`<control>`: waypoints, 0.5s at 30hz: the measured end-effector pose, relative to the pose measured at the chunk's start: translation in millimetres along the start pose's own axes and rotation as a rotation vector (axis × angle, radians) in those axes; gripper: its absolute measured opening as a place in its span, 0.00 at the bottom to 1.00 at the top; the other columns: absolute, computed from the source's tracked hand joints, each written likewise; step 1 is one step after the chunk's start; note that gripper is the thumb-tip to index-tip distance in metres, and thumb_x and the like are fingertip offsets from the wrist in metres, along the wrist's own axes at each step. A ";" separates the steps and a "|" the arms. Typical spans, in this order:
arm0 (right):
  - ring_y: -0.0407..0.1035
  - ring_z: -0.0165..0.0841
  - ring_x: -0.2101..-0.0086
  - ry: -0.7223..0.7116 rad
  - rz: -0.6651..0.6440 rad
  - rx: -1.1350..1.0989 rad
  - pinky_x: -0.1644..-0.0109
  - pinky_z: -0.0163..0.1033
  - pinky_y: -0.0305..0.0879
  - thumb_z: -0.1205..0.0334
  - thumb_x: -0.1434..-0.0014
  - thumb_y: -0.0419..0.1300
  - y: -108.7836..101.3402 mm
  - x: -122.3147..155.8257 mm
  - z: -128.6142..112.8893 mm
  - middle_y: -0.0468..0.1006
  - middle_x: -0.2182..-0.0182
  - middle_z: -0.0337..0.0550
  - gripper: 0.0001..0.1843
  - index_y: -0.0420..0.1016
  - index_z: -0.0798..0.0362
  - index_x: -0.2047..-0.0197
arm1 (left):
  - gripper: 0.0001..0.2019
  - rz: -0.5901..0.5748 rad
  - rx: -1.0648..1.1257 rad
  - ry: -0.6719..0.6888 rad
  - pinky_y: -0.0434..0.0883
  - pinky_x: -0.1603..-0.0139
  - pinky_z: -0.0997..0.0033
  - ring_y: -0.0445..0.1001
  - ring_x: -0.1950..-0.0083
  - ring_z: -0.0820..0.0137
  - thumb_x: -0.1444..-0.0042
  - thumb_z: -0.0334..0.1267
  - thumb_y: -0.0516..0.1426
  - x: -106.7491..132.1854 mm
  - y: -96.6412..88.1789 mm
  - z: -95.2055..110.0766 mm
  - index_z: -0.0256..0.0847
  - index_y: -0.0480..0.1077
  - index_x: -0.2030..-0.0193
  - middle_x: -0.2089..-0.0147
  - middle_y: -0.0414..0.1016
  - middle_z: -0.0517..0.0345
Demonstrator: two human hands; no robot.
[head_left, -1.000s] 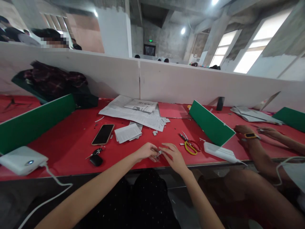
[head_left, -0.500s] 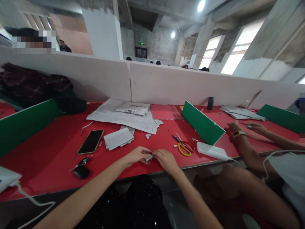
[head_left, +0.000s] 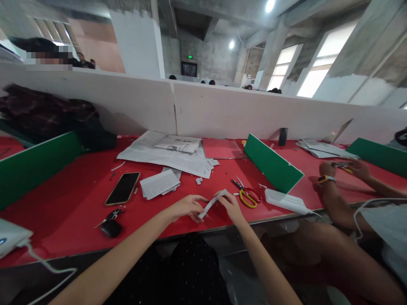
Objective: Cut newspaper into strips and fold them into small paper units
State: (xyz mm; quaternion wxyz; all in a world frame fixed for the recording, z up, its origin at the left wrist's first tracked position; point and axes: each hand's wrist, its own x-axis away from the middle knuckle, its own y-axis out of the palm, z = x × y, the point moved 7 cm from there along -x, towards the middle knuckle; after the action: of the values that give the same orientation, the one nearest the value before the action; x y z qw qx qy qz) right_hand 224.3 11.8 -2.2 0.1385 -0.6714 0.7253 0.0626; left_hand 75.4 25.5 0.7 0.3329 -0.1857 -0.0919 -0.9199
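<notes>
A narrow strip of printed paper [head_left: 211,205] stretches slantwise between my hands, above the front edge of the red table [head_left: 76,228]. Its lower end is pinched by my left hand [head_left: 190,207], and its upper end by my right hand [head_left: 229,204]. Just beyond them lie small paper scraps [head_left: 199,181] and a stack of cut paper pieces [head_left: 159,184]. To the right of my right hand rest scissors with yellow and red handles [head_left: 248,199].
Newspaper sheets [head_left: 143,152] lie at the back. A phone [head_left: 122,189] and keys with a black fob [head_left: 111,228] are on the left. Green dividers [head_left: 273,167] stand either side, with a white power strip [head_left: 286,201] at right. A co-worker's hands [head_left: 361,170] hold a tool there.
My hands have moved apart, the right one going up and to the right, and the paper between them now shows as a long strip. The co-worker's hands now hold a tool.
</notes>
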 end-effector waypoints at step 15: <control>0.65 0.29 0.73 -0.037 -0.137 0.119 0.67 0.33 0.61 0.56 0.44 0.55 27.6 -15.1 -40.7 0.68 0.76 0.35 0.10 0.67 0.53 0.70 | 0.08 0.311 0.007 0.307 0.67 0.65 0.71 0.72 0.69 0.70 0.57 0.36 0.61 0.8 -17.1 23.6 0.33 0.72 0.69 0.71 0.75 0.54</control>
State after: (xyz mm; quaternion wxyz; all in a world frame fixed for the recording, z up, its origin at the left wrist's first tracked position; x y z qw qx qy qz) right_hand 193.2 17.5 38.3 0.1953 -0.7087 0.6776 0.0223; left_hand 70.4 45.0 21.8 0.4816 -0.0544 -0.0137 -0.8746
